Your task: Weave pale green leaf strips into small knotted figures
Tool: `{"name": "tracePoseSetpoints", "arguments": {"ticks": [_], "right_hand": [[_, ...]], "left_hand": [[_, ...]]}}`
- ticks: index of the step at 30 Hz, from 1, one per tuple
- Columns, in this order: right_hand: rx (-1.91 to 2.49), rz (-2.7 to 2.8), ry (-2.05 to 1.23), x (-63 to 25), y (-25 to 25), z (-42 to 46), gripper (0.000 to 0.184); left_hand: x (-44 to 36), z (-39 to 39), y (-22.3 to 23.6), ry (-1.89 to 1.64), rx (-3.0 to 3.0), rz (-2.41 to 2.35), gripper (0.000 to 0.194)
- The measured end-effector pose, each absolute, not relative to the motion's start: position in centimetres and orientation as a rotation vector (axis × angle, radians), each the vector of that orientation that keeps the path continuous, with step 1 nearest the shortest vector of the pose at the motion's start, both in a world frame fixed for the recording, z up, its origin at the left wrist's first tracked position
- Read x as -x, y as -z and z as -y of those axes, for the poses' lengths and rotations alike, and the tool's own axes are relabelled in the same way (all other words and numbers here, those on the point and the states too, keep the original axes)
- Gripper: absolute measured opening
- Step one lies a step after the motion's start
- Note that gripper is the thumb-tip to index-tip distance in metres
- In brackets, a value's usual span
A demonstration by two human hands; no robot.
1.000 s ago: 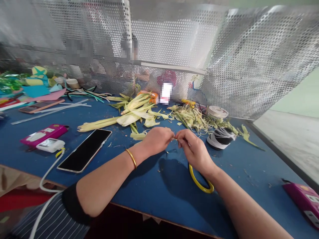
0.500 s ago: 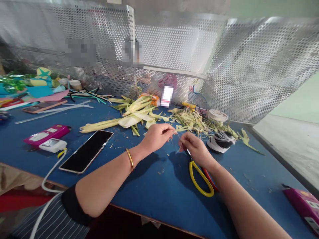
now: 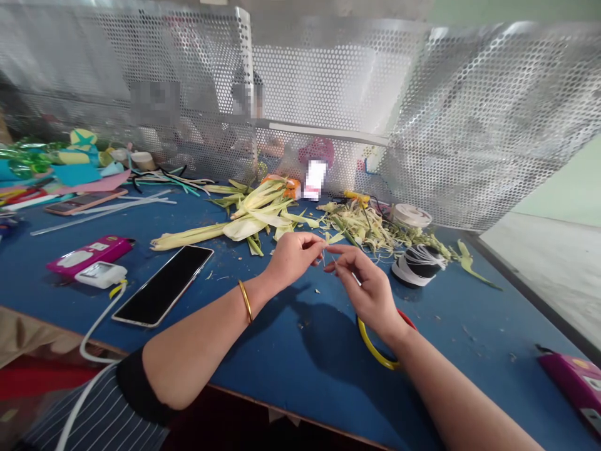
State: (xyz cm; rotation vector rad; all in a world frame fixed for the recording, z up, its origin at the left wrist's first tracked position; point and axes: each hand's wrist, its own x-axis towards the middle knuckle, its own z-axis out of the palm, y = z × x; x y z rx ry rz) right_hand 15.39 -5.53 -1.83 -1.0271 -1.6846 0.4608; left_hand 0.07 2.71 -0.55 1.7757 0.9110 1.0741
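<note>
My left hand [image 3: 297, 258] is closed in a pinch over the blue table [image 3: 277, 363], holding a fine pale thread [image 3: 323, 258] at its fingertips. Against it comes my right hand [image 3: 366, 285], its index finger stretched toward the left fingertips. The right thumb and another finger are curled together at the thread; the exact grip is small and partly hidden. Beneath the right hand and wrist lie scissors with yellow and red handles [image 3: 373, 351], mostly covered. A black spool wound with white cord [image 3: 417, 266] stands just right of that hand.
Corn husks [image 3: 253, 219] and a heap of husk strips [image 3: 361, 225] lie behind my hands. To the left are a black-screened phone [image 3: 164, 285], a magenta box [image 3: 91, 254] and a white cabled device [image 3: 101, 274]. Perforated metal panels [image 3: 323, 81] border the back. Another magenta box [image 3: 570, 382] sits right.
My right hand has moved slightly left and up to the left fingertips, its index finger now stretched out. It covers more of the scissors. My left hand stays nearly still.
</note>
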Motion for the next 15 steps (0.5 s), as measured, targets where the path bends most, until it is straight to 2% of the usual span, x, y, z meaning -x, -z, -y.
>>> {"name": "tracePoseSetpoints", "arguments": {"ticks": [4,12,15], "right_hand": [[0.983,1.637,-0.603,-15.1,2.0,5.6,0.015],[1.023,1.712,-0.551,-15.1,1.9,5.6,0.015],[1.046,1.736,-0.4,-15.7,1.0,5.5,0.018]], "left_hand": [[-0.1,-2.4,0.7,-1.067,-1.929,-0.932,0.018],[0.0,-2.2,0.8,-1.018,-2.281,-0.967,0.02],[0.2,-2.4,0.5,-0.923,-2.479,-0.938,0.019]]}}
